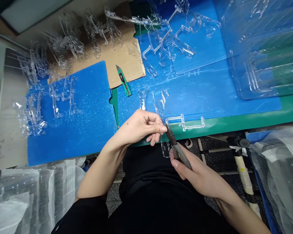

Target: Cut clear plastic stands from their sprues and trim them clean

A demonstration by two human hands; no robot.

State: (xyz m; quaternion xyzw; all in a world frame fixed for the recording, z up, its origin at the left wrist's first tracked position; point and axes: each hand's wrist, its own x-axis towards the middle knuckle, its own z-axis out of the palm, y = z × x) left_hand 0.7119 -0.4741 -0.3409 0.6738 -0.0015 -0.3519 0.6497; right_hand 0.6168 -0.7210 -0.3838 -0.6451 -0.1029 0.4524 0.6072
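My left hand [148, 127] pinches a clear plastic part [165, 149] near the front edge of the table. A thin clear runner [191, 126] sticks out to the right from where the fingers grip. Wrapped in my right hand [183, 162] are nippers with grey handles [181, 156]. Their dark jaws [170, 134] meet the clear plastic right beside my left fingertips. Whether the jaws are fully closed is hard to make out. Just beyond my left hand, another clear plastic piece [143, 96] lies on the blue sheet [197, 91].
A green utility knife [123, 81] with its blade out lies partly on brown cardboard [124, 55]. Tangled clear runners [161, 39] are heaped at the back. Several clear parts [31, 113] sit at left. Clear trays [263, 65] are stacked at right. Wrapped bundles [280, 162] flank the table.
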